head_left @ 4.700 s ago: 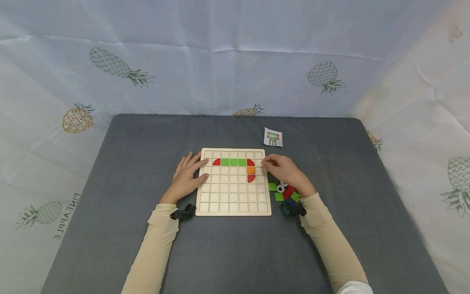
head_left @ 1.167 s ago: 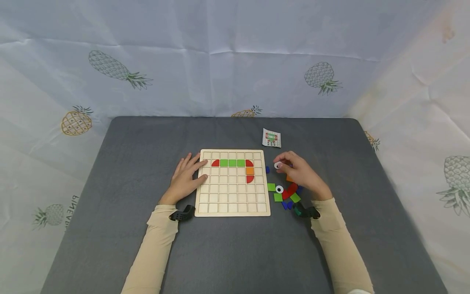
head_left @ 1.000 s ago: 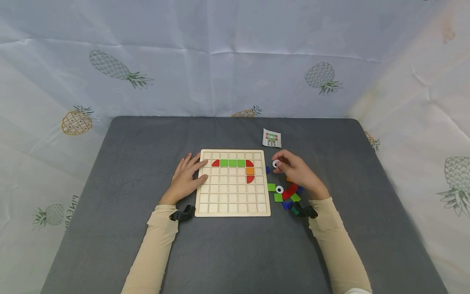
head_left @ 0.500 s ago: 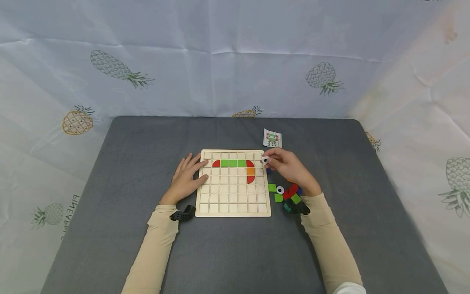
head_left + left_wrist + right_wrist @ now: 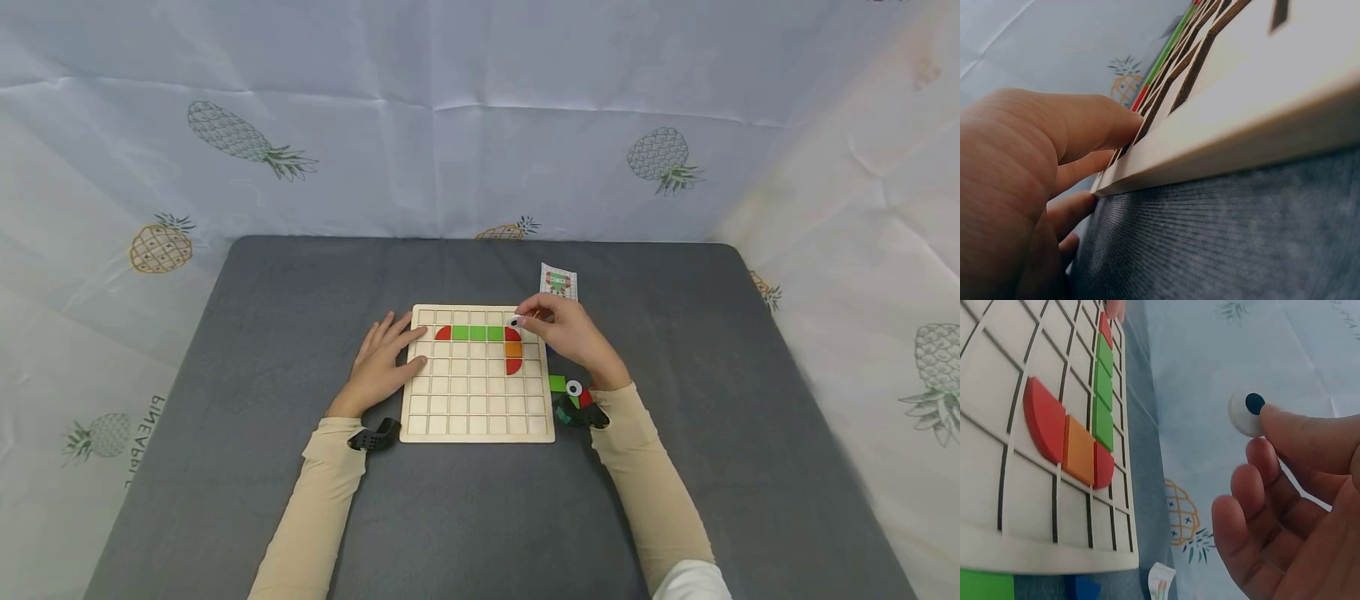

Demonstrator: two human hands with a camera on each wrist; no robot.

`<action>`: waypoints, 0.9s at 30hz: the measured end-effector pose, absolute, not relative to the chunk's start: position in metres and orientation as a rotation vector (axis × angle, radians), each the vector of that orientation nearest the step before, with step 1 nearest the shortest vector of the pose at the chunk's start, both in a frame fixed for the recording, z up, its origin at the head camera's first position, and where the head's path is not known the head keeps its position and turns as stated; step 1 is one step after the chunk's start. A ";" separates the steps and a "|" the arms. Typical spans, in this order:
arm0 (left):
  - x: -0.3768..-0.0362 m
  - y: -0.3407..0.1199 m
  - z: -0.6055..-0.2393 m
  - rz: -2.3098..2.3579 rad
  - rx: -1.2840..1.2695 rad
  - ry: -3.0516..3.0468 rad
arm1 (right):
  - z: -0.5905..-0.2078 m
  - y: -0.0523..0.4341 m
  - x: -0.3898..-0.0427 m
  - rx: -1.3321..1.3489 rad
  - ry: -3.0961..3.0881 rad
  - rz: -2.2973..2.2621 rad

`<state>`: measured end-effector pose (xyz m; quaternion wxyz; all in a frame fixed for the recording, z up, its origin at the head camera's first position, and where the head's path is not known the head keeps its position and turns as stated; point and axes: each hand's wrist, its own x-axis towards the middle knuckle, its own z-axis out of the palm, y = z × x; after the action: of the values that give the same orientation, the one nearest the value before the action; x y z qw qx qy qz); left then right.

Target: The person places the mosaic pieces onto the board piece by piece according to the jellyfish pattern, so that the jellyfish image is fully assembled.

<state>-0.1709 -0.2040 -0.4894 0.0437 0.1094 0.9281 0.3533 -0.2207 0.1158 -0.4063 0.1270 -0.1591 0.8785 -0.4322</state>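
Right hand [image 5: 572, 335] pinches eye disc [image 5: 1245, 415], raised over far right of board [image 5: 476, 406]; left hand [image 5: 377, 368] spread, on left edge; card [image 5: 558, 281], loose pieces [image 5: 557, 383] partly blocked

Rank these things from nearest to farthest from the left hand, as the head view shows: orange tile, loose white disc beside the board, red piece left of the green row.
1. Red piece: left end of the green row.
2. Orange tile: on the board, toward its right side.
3. Loose white disc: off the board, beyond its right edge.
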 end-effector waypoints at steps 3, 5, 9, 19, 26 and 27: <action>-0.171 -0.204 -0.489 1.078 0.333 2.837 | -0.409 0.110 -0.223 -0.498 2.568 -1.236; -0.171 -0.204 -0.490 1.076 0.333 2.835 | -0.411 0.107 -0.224 -0.503 2.562 -1.209; -0.172 -0.204 -0.491 1.077 0.336 2.831 | -0.416 0.100 -0.223 -0.485 2.543 -1.147; -0.172 -0.204 -0.491 1.075 0.324 2.831 | -0.430 0.089 -0.222 -0.500 2.568 -0.999; -0.171 -0.204 -0.490 1.072 0.326 2.839 | -0.437 0.084 -0.221 -0.490 2.612 -0.904; -0.171 -0.204 -0.490 1.070 0.327 2.840 | -0.438 0.084 -0.221 -0.485 2.613 -0.892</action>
<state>-0.1708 -0.2038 -0.4903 0.0444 0.1071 0.9295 0.3502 -0.2205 0.0837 -0.4380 0.1685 -0.1704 0.9187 -0.3138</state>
